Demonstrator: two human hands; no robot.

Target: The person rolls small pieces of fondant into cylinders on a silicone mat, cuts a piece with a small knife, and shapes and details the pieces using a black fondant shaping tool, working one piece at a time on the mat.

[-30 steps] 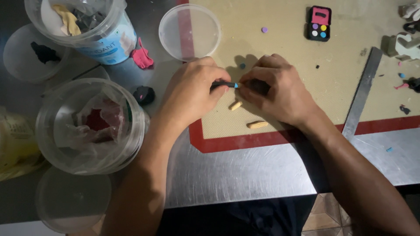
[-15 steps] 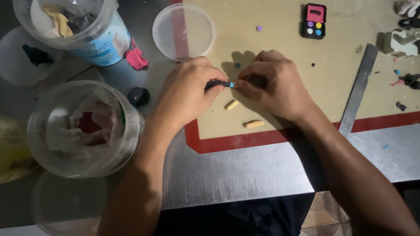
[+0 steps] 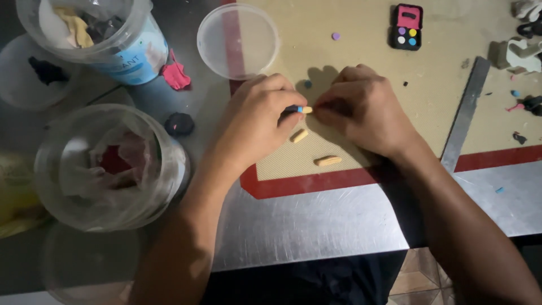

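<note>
Clay piece (image 3: 304,109): small roll, tan with a blue band and a dark end, pinched between both hands at the centre of the frame, above the mat.
Mat (image 3: 361,62): beige sheet with red border, fills the upper right; now sits slightly lower and more to the left in the frame than half a second ago, which reads as head movement, not a shift of the mat.
Metal table (image 3: 316,226): bare steel across the lower middle.
Clear tub (image 3: 107,164): left of centre, holding red and pale material; same place relative to the left hand as before.
Blue-labelled tub (image 3: 121,48): upper left, yellow and dark scraps inside.
Round lid (image 3: 238,40): clear, upper centre, overlapping the mat edge.
Metal ruler (image 3: 466,113): lying slantwise at right.
Left hand (image 3: 257,121): fingers narrowed on the dark and blue end of the clay piece; grip unchanged from a second ago.
Right hand (image 3: 367,110): fingertips closed at the tan end, curled over it; the exact contact is shadowed.
Paint palette (image 3: 406,26): small, pink and black, top right.
Loose tan rolls (image 3: 327,161): two on the mat just below the hands, untouched since earlier.
Change: almost none; both hands hold position, so the work looks like continued fine shaping or joining of the clay piece.
</note>
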